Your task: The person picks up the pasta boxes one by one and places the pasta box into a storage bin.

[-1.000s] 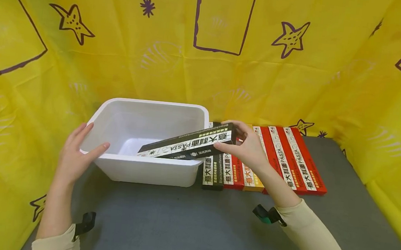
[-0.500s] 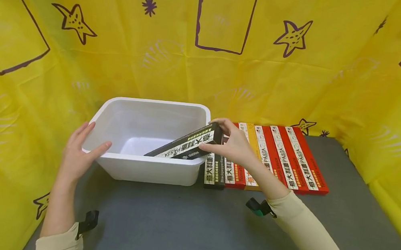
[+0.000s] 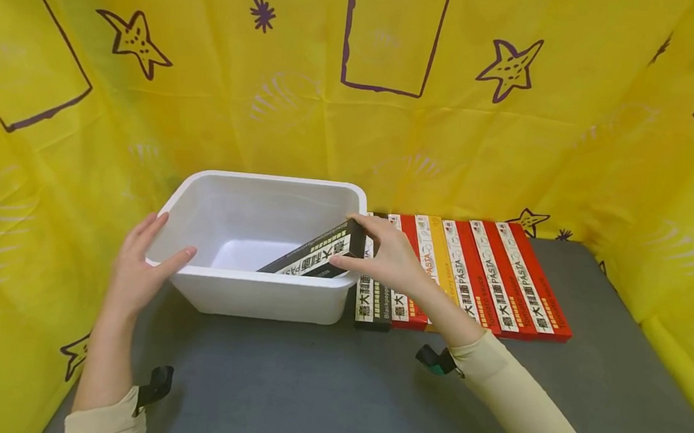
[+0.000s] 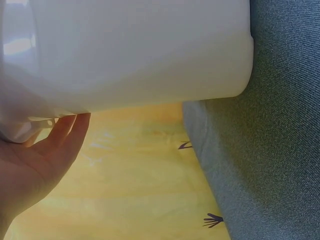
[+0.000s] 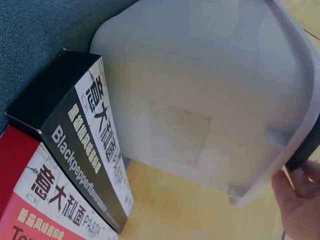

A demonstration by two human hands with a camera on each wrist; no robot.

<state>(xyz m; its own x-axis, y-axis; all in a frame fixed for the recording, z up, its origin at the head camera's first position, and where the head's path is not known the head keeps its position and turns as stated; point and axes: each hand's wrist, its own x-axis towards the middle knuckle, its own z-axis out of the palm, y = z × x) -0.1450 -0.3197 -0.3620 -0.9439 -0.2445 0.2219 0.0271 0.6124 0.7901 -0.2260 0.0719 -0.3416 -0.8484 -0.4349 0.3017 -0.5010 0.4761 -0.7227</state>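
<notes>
My left hand [image 3: 144, 263] holds the near left corner of a white plastic bin [image 3: 264, 299]. Its thumb lies over the front rim, while the fingers rest against the outer left side, as the left wrist view shows. With thumb and fingers, my right hand [image 3: 381, 255] pinches the upper right end of a black pasta box [image 3: 312, 251]. This box slants down to the left into the bin; its lower end is hidden behind the front wall. In the right wrist view, the right hand [image 5: 302, 200] grips the dark box end over the bin's rim.
Right of the bin, a standing row of pasta boxes begins with a black pepper one [image 3: 373, 310], followed by several red boxes [image 3: 519, 282] and a yellow one [image 3: 444, 254]. Yellow patterned cloth [image 3: 305, 129] walls the back and sides of the grey table [image 3: 305, 394].
My right hand has moved left and slightly down, sliding the black pasta box further into the bin at a steeper slant. My left hand stays at the bin's corner.
</notes>
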